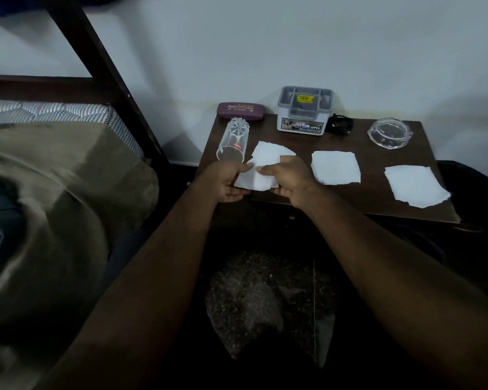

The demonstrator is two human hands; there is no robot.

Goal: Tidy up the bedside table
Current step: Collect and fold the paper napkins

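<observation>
A dark wooden bedside table (364, 147) stands against the wall. At its front left a white tissue (266, 160) is lifted off the top, pinched by both hands. My left hand (226, 180) grips its left edge and my right hand (289, 177) its right edge. Two more white tissues lie flat: one in the middle (335, 167), one at the front right (414, 185). A clear drinking glass (233, 143) lies on its side at the left edge, just beyond my left hand.
At the back sit a purple spectacle case (240, 110), a grey-lidded white box (303, 112), a coiled black cable (341, 124) and a clear round lid (389, 133). The bed with a tan blanket (54, 198) and dark frame post (102, 71) is on the left.
</observation>
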